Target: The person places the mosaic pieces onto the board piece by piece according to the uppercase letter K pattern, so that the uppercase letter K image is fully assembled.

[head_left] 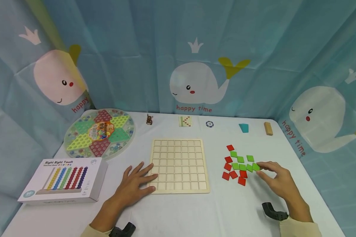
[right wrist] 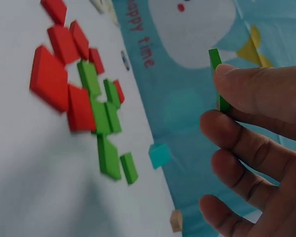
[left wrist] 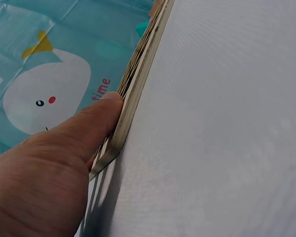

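My right hand (head_left: 280, 181) pinches a green square tile (right wrist: 215, 58) between thumb and fingertips, lifted above the table in the right wrist view. Left of that hand lie several loose red tiles (head_left: 225, 176) and green tiles (head_left: 240, 159), spread flat in a rough cluster. A wooden grid board (head_left: 179, 166) lies in the middle, its squares bare. My left hand (head_left: 133, 186), fingers spread and fairly straight, rests on the board's left edge. In the left wrist view its thumb (left wrist: 105, 106) touches the board's rim near a corner.
Along the back stand a small brown figurine (head_left: 149, 119), a patterned card (head_left: 185, 121), a round chip (head_left: 209, 124), a blue piece (head_left: 244, 128) and a wooden block (head_left: 268, 128). At left are a round star-patterned game board (head_left: 99, 133) and a white game box (head_left: 63, 180).
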`<action>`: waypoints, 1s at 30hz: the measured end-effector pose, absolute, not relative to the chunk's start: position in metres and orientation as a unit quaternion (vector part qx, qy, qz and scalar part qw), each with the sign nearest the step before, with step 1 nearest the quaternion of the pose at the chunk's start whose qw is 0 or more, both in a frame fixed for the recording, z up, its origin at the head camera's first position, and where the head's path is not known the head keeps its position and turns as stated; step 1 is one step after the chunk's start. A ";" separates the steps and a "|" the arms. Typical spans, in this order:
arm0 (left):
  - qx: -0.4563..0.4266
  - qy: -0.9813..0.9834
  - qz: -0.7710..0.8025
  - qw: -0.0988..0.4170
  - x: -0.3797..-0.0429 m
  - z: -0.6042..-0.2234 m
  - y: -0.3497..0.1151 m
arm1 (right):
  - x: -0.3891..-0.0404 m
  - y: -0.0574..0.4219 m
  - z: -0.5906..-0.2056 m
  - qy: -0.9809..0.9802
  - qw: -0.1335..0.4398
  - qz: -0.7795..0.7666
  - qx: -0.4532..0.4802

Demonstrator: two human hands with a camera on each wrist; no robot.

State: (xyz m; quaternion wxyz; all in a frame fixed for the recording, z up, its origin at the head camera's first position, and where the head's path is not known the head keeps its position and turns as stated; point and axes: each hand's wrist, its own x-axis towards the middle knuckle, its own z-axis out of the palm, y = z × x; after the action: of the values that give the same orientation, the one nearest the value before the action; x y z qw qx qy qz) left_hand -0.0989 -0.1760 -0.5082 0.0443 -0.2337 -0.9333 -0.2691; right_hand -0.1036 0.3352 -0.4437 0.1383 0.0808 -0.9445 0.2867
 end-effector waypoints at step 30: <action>-0.232 -0.931 -0.279 0.041 -0.098 -0.507 -0.175 | -0.147 0.223 -0.393 -0.901 0.117 0.377 0.179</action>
State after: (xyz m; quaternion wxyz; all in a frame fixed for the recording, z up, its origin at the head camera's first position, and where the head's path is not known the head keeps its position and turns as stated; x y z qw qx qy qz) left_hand -0.0983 -0.1754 -0.5069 0.0405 -0.2321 -0.9311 -0.2786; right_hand -0.1465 0.2233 -0.3928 0.1171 0.1789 -0.9014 0.3766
